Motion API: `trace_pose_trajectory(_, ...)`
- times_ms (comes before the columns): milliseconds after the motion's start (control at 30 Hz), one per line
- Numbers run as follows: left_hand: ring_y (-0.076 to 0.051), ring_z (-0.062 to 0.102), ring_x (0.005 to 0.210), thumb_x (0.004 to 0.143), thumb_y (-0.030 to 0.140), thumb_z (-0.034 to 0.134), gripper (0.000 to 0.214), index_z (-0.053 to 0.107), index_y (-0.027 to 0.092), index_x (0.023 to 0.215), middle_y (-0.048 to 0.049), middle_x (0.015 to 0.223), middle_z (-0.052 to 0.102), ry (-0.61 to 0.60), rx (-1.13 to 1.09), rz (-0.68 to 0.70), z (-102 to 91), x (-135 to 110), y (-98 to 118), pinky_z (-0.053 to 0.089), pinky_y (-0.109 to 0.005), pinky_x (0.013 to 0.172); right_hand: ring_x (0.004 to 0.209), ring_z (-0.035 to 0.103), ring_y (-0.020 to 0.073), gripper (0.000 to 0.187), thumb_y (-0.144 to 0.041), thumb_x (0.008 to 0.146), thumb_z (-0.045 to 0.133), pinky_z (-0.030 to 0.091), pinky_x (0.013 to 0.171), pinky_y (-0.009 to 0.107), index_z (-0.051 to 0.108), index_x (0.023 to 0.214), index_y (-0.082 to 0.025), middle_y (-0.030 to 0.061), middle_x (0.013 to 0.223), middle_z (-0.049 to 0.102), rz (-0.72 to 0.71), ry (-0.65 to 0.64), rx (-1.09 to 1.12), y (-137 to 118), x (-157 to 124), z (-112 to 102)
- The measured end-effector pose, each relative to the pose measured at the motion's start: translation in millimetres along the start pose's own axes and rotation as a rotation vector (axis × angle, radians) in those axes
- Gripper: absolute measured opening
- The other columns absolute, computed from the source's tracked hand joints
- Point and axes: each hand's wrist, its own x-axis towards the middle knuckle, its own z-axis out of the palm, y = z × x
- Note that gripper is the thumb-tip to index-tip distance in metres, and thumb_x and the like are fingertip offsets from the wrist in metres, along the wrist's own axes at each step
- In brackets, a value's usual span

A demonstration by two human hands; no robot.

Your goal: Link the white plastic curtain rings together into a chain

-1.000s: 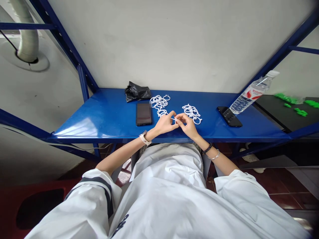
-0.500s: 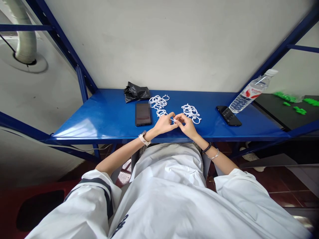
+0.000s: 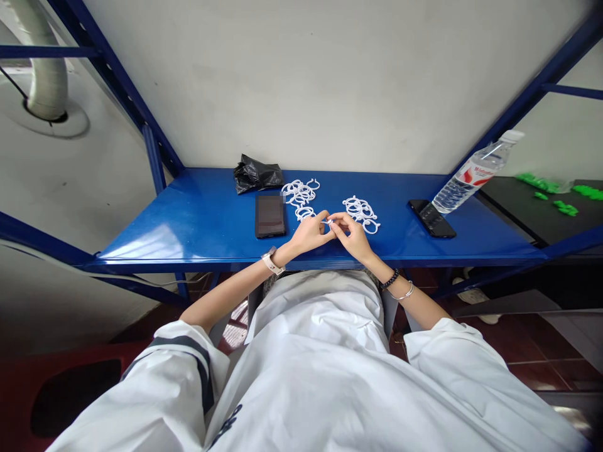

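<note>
Near the table's front edge, my left hand (image 3: 308, 235) and my right hand (image 3: 351, 235) meet fingertip to fingertip. Both are closed on one white plastic ring (image 3: 328, 221), probably a curtain ring, mostly hidden by my fingers. Beyond my left hand lies a loose pile of similar white rings (image 3: 298, 193), some of them with a gap and small knobs at the ends. A second pile of white rings (image 3: 360, 210) sits just past my right hand.
On the blue table (image 3: 211, 220) a dark tablet-like device (image 3: 270, 216) lies left of my hands, with a crumpled black plastic bag (image 3: 257, 174) behind it. To the right are a black phone (image 3: 432, 219) and a water bottle (image 3: 473, 176). Green pieces (image 3: 565, 208) lie on a neighbouring dark surface.
My fingertips have shifted slightly around the white ring, and a bit more of it shows between them. Both piles and the other objects stay in place.
</note>
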Motion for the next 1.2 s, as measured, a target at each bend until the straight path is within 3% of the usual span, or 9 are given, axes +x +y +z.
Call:
trace_pose_trajectory(500, -0.008, 0.041, 0.050, 0.079, 0.032, 0.065, 0.023, 0.051, 0.018, 0.091, 0.0096, 0.055, 0.042, 0.230, -0.081, -0.004, -1.0, 1.7, -1.1, 0.029, -0.020, 0.052, 0.065, 0.064, 0.0164, 0.030, -0.052, 0.090, 0.058, 0.053, 0.062, 0.030, 0.054, 0.099, -0.023, 0.0003, 0.075, 0.065, 0.088, 0.080, 0.073, -1.9, 1.1, -0.1)
trace_pose_trajectory(1200, -0.006, 0.037, 0.048, 0.078, 0.023, 0.059, 0.033, 0.046, 0.017, 0.108, 0.0123, 0.055, 0.040, 0.133, -0.276, 0.053, 0.3, 1.3, -1.7, 0.031, -0.018, 0.052, 0.052, 0.059, 0.0130, 0.040, -0.062, 0.090, 0.053, 0.049, 0.056, 0.027, 0.053, 0.098, -0.023, -0.0042, 0.062, 0.062, 0.097, 0.058, 0.059, 3.2, 1.8, -0.2)
